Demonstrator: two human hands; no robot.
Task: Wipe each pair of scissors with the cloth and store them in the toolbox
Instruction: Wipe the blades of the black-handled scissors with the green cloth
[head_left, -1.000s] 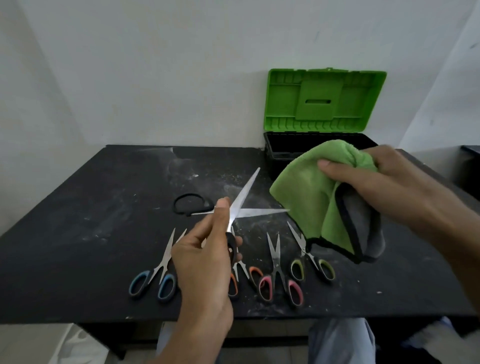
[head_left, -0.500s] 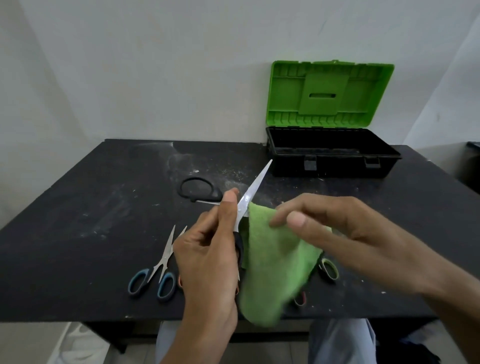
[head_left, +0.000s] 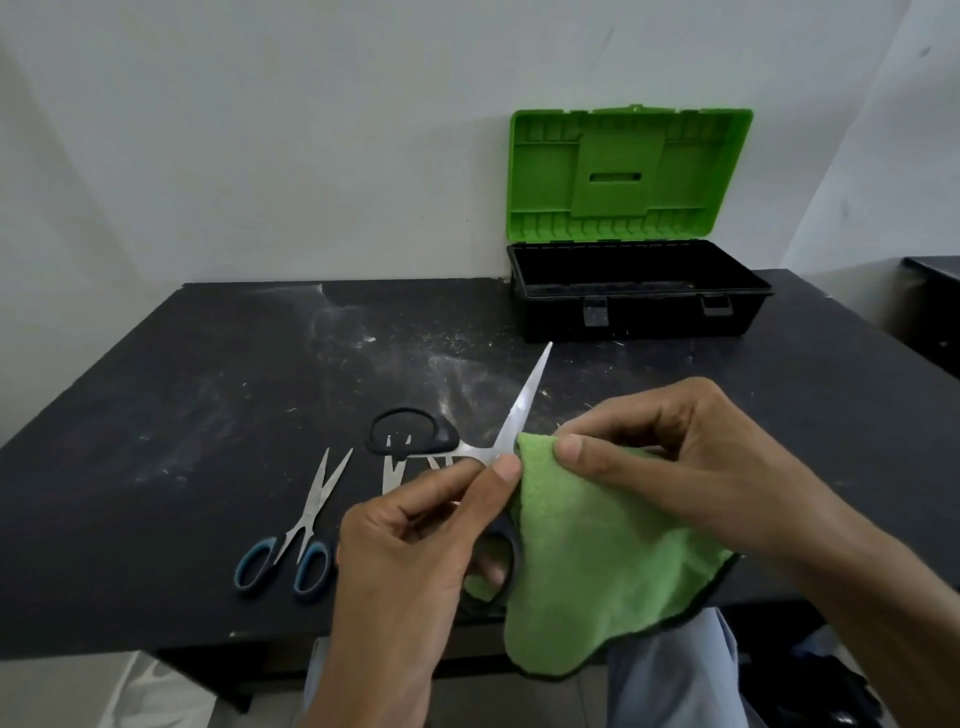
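One pair of blue-handled scissors (head_left: 291, 535) lay on the counter (head_left: 156, 415) at lower left, not yet wiped by the look of it. More blade tips (head_left: 392, 473) peeped out from behind the left hand (head_left: 415, 561).

That hand, in the lower middle, gripped the black-handled scissors (head_left: 524, 405). Its fingers were curled around one handle loop, and thumb and forefinger pinched the metal near the pivot. One blade pointed up and to the right.

Just right of it hung the green cloth (head_left: 587, 561), its top edge touching the base of that blade. The right hand (head_left: 691, 467) pinched that edge between thumb and curled fingers.

The wipe seemed only to be starting. The sound way would be to fold the cloth over the flats of the blade and draw it from pivot to tip. Fingers should keep to the sides, off the cutting edge, and the left grip should be firm so the pair could not swing.

At upper right the toolbox (head_left: 639, 301) stood with its lid up, ready to receive the pair.
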